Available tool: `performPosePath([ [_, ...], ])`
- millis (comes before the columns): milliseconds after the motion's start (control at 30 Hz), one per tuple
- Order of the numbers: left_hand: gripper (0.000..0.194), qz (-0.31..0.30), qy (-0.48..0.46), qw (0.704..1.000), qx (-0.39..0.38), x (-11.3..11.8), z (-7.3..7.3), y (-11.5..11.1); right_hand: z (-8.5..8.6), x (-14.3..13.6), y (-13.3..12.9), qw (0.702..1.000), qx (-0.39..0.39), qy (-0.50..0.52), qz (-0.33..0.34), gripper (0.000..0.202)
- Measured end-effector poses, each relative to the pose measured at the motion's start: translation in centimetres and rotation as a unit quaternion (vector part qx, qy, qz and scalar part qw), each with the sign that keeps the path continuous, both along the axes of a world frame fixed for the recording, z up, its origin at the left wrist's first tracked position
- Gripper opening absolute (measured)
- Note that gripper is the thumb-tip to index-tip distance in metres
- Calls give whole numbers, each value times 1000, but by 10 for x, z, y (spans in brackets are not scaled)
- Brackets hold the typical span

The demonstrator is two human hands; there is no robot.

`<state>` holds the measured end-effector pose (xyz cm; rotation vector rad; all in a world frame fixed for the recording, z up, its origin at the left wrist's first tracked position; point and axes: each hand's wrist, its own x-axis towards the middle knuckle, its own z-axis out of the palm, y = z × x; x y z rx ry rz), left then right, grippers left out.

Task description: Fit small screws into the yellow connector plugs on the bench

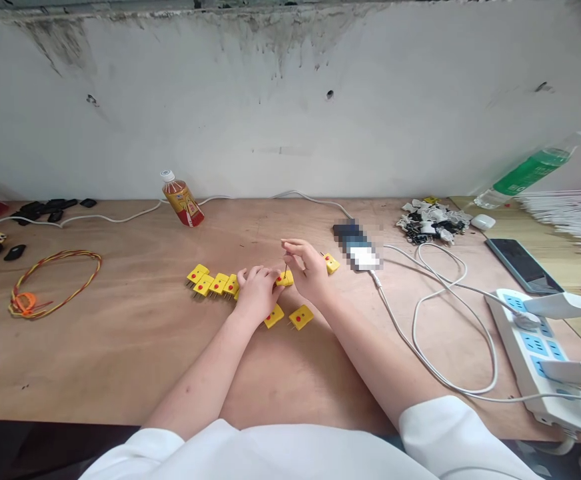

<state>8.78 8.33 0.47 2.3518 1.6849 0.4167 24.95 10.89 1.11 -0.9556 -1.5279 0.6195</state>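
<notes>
Across the whole width of the view runs a bare plywood bench (120, 347), pushed against a stained, whitewashed wall (290, 120) streaked with dark drip marks near the top. On the far left lie black parts (45, 208) and a loop of red and yellow wire (53, 280); a small bottle (182, 199) stands near the wall. To the far right sit a heap of black and white clips (433, 220), a green-labelled bottle (533, 170) lying tilted, a dark phone (518, 263) and a white power strip (540, 353) with a white cable (440, 313) looping over the bench.

Both forearms reach forward from white sleeves and meet at the middle of the bench. The left hand (256, 290) lies palm down, fingers curled over a yellow connector (285, 279), pressing it to the wood. The right hand (310, 270) is raised just beside it, thumb and forefinger pinched on a thin dark pin or wire (285, 267) that stands over that same connector; what the thin piece is cannot be told. A row of yellow connectors (213, 283) with red dots lies just left of the left hand, two more (288, 316) lie near the wrists, and one (331, 263) sits just right of the right hand.
</notes>
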Motion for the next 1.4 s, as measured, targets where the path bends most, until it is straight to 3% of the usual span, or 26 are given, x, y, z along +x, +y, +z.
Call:
performPosePath([
  [67,24,2,0,1000,-3,0,0,1,1,2,-2,995,-42,21,83,21],
  [100,24,2,-2,1000,-2,0,-1,1,2,3,-2,994,-58,25,90,20],
  [133,23,0,-3,1000,0,0,-1,1,1,3,-2,995,-62,23,68,17],
  [233,25,-5,-9,1000,9,0,-2,0,0,1,0,996,-22,-15,-84,15],
  [300,25,-4,-8,1000,10,0,-2,-1,1,-1,-1,992,8,-36,-120,13],
  [433,23,4,-3,1000,3,0,-2,0,3,-2,-5,999,-22,3,36,21],
  [500,23,3,-3,1000,4,0,-2,0,2,-1,-5,997,-50,18,59,20],
  [633,24,-2,-12,1000,17,0,-4,0,1,0,-2,992,-6,-40,-119,20],
  [667,24,-3,-12,1000,19,0,-4,0,1,0,-2,989,14,-54,-134,18],
  [767,21,-1,-7,1000,14,0,-3,0,5,1,-6,996,30,-75,-32,11],
  [867,21,4,-3,1000,10,1,-2,0,8,1,-7,998,-43,-34,41,19],
  [933,24,3,-2,1000,9,2,-1,0,8,-1,-5,997,-74,-26,-13,15],
  [1033,27,-3,4,1000,1,2,0,0,4,-8,-2,989,-53,-68,-118,15],
  [1200,26,-8,3,1000,3,1,0,-1,1,-9,-4,988,-21,-61,-138,17],
  [1300,26,-14,1,1000,20,-1,-2,0,9,21,5,982,-14,-17,-187,24],
  [1400,22,-14,11,999,45,-3,-4,2,19,66,19,966,-6,-46,-255,26],
])
